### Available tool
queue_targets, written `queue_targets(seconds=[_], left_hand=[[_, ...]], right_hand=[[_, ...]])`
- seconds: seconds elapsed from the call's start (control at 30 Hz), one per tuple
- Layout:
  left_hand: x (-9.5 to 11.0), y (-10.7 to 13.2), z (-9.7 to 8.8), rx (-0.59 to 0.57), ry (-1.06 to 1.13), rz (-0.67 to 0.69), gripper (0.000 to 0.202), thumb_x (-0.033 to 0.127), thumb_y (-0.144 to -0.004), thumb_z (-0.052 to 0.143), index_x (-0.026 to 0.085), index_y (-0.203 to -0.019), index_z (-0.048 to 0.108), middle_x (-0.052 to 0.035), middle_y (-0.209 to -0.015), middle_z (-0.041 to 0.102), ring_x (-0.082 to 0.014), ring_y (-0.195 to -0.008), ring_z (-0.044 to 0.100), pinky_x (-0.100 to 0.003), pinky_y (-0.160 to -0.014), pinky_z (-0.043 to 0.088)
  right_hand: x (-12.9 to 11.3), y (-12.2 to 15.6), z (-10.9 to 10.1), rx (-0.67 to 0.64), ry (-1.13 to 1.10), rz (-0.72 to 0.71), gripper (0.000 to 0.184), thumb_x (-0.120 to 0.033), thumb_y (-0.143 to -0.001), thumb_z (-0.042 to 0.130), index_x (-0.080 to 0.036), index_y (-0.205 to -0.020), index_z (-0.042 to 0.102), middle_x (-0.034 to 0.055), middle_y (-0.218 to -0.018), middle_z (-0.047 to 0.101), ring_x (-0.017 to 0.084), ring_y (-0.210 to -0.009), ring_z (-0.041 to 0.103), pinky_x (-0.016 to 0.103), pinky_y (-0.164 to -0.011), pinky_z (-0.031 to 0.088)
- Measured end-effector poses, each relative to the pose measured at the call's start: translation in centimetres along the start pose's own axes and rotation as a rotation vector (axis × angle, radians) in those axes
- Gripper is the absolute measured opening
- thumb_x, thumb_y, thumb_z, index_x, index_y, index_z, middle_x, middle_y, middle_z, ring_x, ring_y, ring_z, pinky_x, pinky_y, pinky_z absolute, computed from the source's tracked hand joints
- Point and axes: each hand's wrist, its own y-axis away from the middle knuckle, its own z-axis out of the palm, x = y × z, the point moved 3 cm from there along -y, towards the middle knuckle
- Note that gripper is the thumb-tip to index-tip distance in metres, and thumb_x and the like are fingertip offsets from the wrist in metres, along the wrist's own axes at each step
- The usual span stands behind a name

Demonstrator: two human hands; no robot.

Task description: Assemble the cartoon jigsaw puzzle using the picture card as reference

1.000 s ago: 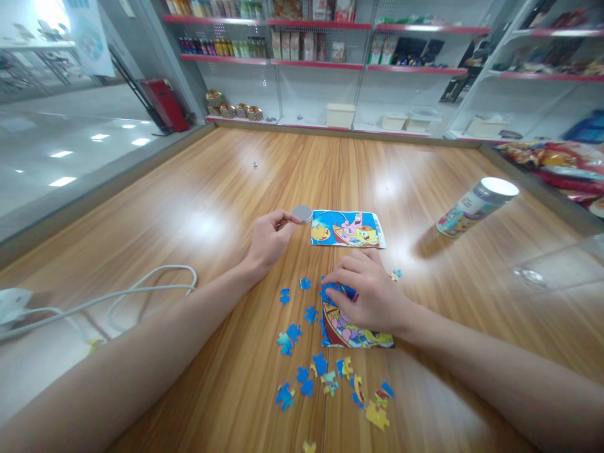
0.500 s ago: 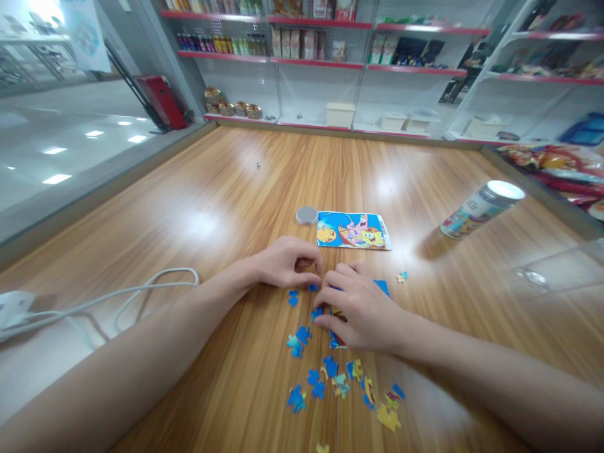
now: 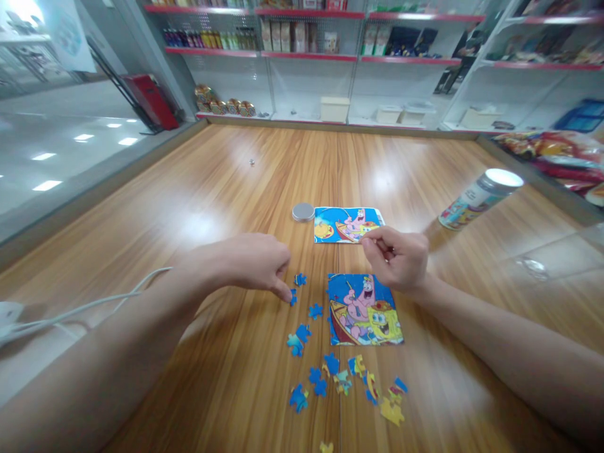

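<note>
My left hand (image 3: pixel 250 264) is curled low over the table, thumb tip against a small blue puzzle piece (image 3: pixel 293 297). Another blue piece (image 3: pixel 300 280) lies just beyond the thumb. My right hand (image 3: pixel 399 259) is closed in a pinch over the lower right corner of a picture card (image 3: pixel 333 217); whatever lies between its fingertips is too small to make out. Below that hand, a joined puzzle section (image 3: pixel 365 311) shows a pink and a yellow cartoon figure in a boat. A single blue piece (image 3: pixel 316 311) lies left of the section.
Loose blue pieces (image 3: pixel 299 340) and yellow pieces (image 3: pixel 392 410) are scattered nearer me. A round metal lid (image 3: pixel 302 212) touches the card's left side. A printed canister (image 3: pixel 481 199) stands at right. White cables (image 3: pixel 141 286) lie at left, with shelves (image 3: pixel 292 82) behind the table.
My right hand has lifted off the puzzle section and moved up and right to the card, uncovering the picture. My left hand has shifted left and down to a loose blue piece.
</note>
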Motion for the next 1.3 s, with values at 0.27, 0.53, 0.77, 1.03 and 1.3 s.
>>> queue_targets(seconds=[0.27, 0.53, 0.77, 1.03, 1.3], left_hand=[[1.7, 0.7, 0.2, -0.111, -0.188, -0.104, 0.041, 0.058, -0.072, 0.076, 0.018, -0.080, 0.076, -0.0094, -0.074, 0.070, -0.0217, -0.065, 0.060, -0.029, -0.056, 0.036], [0.6, 0.5, 0.3, -0.105, -0.233, -0.139, 0.042, 0.059, -0.075, 0.075, 0.017, -0.083, 0.075, -0.0115, -0.081, 0.072, -0.0244, -0.072, 0.064, -0.030, -0.058, 0.034], [-0.5, -0.5, 1.3, -0.107, -0.181, -0.177, 0.044, 0.057, -0.069, 0.079, 0.016, -0.083, 0.073, -0.0115, -0.079, 0.070, -0.0252, -0.070, 0.064, -0.029, -0.055, 0.033], [-0.1, -0.1, 0.2, -0.081, -0.095, -0.057, 0.032, 0.051, -0.072, 0.082, 0.021, -0.080, 0.072, -0.0041, -0.076, 0.069, -0.0202, -0.069, 0.059, -0.029, -0.059, 0.033], [1.6, -0.5, 0.1, 0.016, -0.087, -0.029, 0.031, 0.051, -0.083, 0.073, 0.020, -0.087, 0.071, -0.0053, -0.080, 0.071, -0.0200, -0.072, 0.062, -0.027, -0.058, 0.032]], right_hand=[[1.4, -3.0, -2.3, -0.427, 0.430, 0.176, 0.016, -0.026, -0.086, 0.059, -0.019, -0.077, 0.070, -0.0017, -0.053, 0.055, 0.012, -0.047, 0.048, 0.028, -0.050, 0.027], [3.4, -2.4, -7.0, -1.221, 0.667, 0.274, 0.020, -0.017, -0.077, 0.070, -0.018, -0.096, 0.073, 0.0085, -0.084, 0.071, 0.023, -0.071, 0.066, 0.029, -0.055, 0.035], [3.2, -2.2, -3.9, -1.245, 0.616, 0.230, 0.020, -0.022, -0.076, 0.081, -0.016, -0.092, 0.071, 0.0081, -0.083, 0.072, 0.023, -0.073, 0.066, 0.030, -0.056, 0.035], [0.7, -2.0, -4.0, -1.064, 0.634, 0.086, 0.014, -0.028, -0.086, 0.069, -0.016, -0.079, 0.066, 0.0082, -0.075, 0.069, 0.021, -0.064, 0.063, 0.031, -0.053, 0.028], [-2.3, 0.3, 2.0, -0.581, 0.214, -0.156, 0.026, -0.029, -0.097, 0.050, -0.015, -0.081, 0.064, 0.0047, -0.067, 0.067, 0.015, -0.060, 0.058, 0.030, -0.055, 0.028]])
